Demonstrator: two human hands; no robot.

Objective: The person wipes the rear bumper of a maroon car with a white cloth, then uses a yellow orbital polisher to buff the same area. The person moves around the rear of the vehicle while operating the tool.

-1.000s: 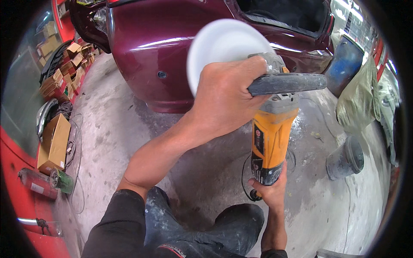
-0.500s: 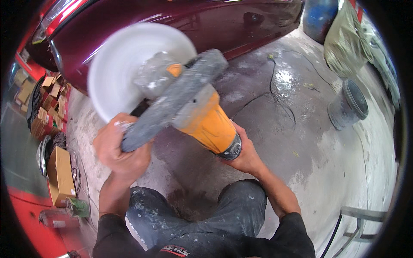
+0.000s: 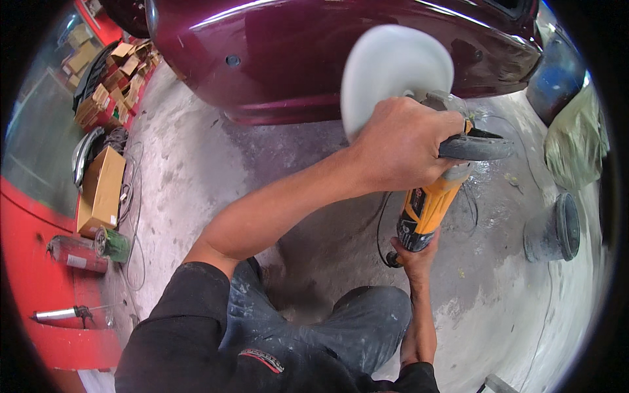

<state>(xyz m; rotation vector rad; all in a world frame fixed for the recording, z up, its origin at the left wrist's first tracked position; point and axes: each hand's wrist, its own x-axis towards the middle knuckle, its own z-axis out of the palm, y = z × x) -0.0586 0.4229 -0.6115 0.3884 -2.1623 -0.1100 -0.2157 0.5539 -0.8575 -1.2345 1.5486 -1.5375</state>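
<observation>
left hand (image 3: 403, 147) grips polisher (image 3: 429, 203) | right hand (image 3: 414, 252) holds rear

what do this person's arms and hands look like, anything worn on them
Both hands, the left hand and the right hand, are bare, with no gloves, rings or watch visible. The forearms are bare too. Short black sleeves end near the elbows.

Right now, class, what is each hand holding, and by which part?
Both hold one yellow polisher: the left hand grips its grey top handle, the right hand its rear body end.
</observation>
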